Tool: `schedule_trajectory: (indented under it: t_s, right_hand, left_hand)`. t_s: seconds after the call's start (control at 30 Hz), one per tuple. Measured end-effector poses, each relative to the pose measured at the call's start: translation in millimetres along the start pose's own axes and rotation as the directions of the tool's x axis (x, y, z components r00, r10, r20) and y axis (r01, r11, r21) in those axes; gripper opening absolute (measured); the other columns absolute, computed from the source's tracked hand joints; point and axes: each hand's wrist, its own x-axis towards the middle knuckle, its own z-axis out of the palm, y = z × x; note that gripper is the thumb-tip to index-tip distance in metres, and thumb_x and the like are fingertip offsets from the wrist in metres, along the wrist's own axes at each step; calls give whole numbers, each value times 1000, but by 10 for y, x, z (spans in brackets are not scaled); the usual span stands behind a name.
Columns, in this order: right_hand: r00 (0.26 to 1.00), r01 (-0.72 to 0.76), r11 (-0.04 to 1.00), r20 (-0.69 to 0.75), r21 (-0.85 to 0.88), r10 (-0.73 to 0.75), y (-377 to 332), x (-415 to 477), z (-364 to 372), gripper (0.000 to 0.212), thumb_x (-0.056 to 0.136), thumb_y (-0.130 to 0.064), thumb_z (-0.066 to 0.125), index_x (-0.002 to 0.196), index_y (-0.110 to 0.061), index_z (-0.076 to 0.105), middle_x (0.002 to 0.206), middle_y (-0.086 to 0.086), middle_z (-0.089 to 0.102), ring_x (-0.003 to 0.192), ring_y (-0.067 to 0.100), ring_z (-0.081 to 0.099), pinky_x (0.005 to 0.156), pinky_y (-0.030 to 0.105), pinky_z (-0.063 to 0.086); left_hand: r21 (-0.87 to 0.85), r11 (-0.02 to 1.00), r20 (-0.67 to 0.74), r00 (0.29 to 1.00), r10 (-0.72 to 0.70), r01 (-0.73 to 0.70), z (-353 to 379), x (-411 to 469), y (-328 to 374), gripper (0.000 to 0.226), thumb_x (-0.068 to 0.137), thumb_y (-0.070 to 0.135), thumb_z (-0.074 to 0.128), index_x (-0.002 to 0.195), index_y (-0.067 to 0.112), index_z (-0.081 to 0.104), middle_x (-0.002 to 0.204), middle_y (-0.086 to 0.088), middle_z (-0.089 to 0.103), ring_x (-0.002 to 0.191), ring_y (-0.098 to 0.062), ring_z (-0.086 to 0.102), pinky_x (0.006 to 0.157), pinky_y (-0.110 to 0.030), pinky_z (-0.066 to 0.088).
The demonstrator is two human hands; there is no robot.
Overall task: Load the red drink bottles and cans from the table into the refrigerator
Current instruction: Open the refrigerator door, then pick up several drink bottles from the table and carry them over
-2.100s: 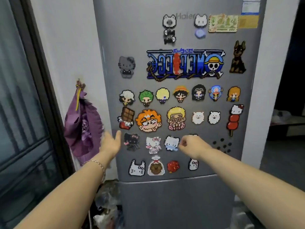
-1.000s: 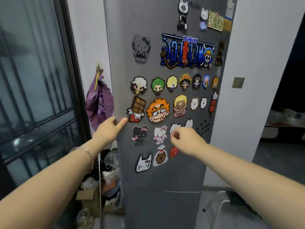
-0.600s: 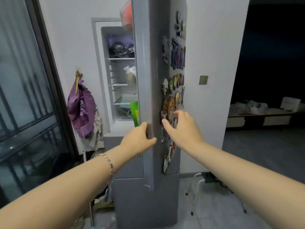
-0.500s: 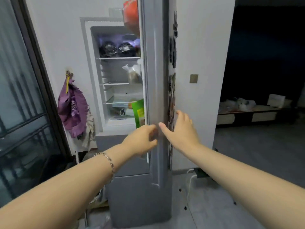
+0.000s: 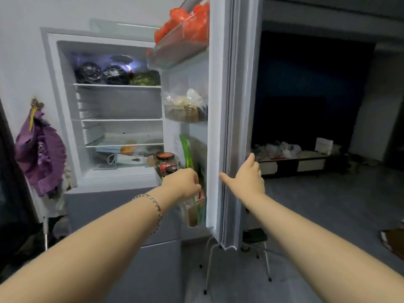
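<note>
The grey refrigerator (image 5: 118,106) stands with its upper door (image 5: 218,106) swung wide to the right. The middle shelves are bare and lit. My left hand (image 5: 181,182) hovers with curled fingers in front of the door's lower bin, with nothing visible in it. My right hand (image 5: 247,180) lies flat against the door's outer edge, fingers apart. No red drink bottle, can or table is in view.
Dark wrapped bundles (image 5: 100,73) fill the top shelf. The door bins hold a red bag (image 5: 183,25), bagged food (image 5: 185,106), a red-lidded jar (image 5: 166,160) and a green packet (image 5: 185,152). A purple bag (image 5: 39,154) hangs at left. White stool legs (image 5: 236,259) stand under the door.
The closed door with magnets has been pulled open and swung right. My left hand left the door's edge and moved inside it. My right hand went from the door's front to its edge.
</note>
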Motion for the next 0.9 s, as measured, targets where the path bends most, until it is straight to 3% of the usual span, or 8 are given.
schedule_trajectory:
  t_s: [0.17, 0.37, 0.53, 0.63, 0.7, 0.8, 0.83, 0.9]
  right_hand:
    - [996, -86, 994, 35, 66, 83, 625, 728, -145, 93, 87, -33, 62, 148, -8, -2, 149, 16, 23, 133, 33, 32, 104, 47, 37]
    - [974, -185, 973, 156, 138, 163, 1085, 1435, -189, 103, 82, -30, 65, 148, -9, -12, 156, 11, 6, 140, 35, 19, 110, 48, 30]
    - [957, -227, 957, 225, 181, 185, 1228, 1632, -236, 105, 82, -28, 67, 148, -11, -14, 157, 10, 2, 140, 36, 20, 109, 48, 31]
    - [968, -244, 953, 107, 177, 228, 1097, 1530, -247, 99, 82, -22, 66, 148, -8, -6, 156, 14, 2, 138, 37, 20, 110, 48, 28]
    - [991, -104, 984, -74, 144, 115, 879, 1337, -177, 84, 82, -17, 63, 147, -7, 11, 151, 17, 9, 135, 36, 17, 109, 48, 27]
    - [944, 318, 941, -130, 115, -303, 434, 963, 14, 46, 81, -10, 55, 126, -11, 47, 132, 12, 36, 124, 29, 30, 103, 39, 30]
    - [909, 417, 899, -37, 131, -416, 251, 828, 75, 35, 82, -10, 54, 116, -11, 55, 124, 10, 46, 119, 27, 37, 101, 36, 33]
    - [802, 479, 854, 295, 201, -519, -172, 497, 267, 22, 83, -13, 53, 103, -14, 63, 113, 7, 60, 109, 25, 52, 90, 29, 40]
  left_hand:
    - [-14, 996, -30, 996, -89, 89, 212, 510, 573, 15, 81, 19, 50, 72, 14, 60, 77, -5, 59, 84, -28, 61, 69, -31, 47]
    - [0, 987, -37, 986, -162, 162, 376, 885, 778, 18, 84, 22, 49, 67, 18, 51, 85, -7, 63, 84, -27, 60, 71, -31, 45]
    - [25, 971, -24, 972, -236, 236, 410, 926, 665, 13, 84, 21, 49, 72, 17, 52, 79, -4, 57, 79, -24, 56, 67, -30, 44]
    - [24, 961, -35, 961, -276, 277, 382, 834, 502, 16, 86, 24, 50, 71, 17, 51, 80, -3, 57, 77, -24, 55, 67, -30, 42]
    - [29, 945, -33, 945, -324, 325, 337, 687, 325, 15, 87, 26, 49, 77, 16, 54, 88, -5, 60, 84, -26, 58, 70, -31, 43]
    - [63, 909, -12, 911, -412, 412, 198, 375, -20, 14, 87, 25, 49, 87, 16, 60, 93, -6, 62, 90, -26, 59, 75, -31, 44]
    - [65, 896, 5, 898, -441, 440, 143, 239, -174, 14, 86, 24, 50, 84, 15, 60, 88, -6, 62, 87, -26, 60, 74, -32, 45]
    - [7, 858, 49, 857, -514, 514, 38, -140, -545, 17, 85, 19, 50, 73, 11, 60, 79, -9, 65, 80, -27, 65, 71, -32, 49]
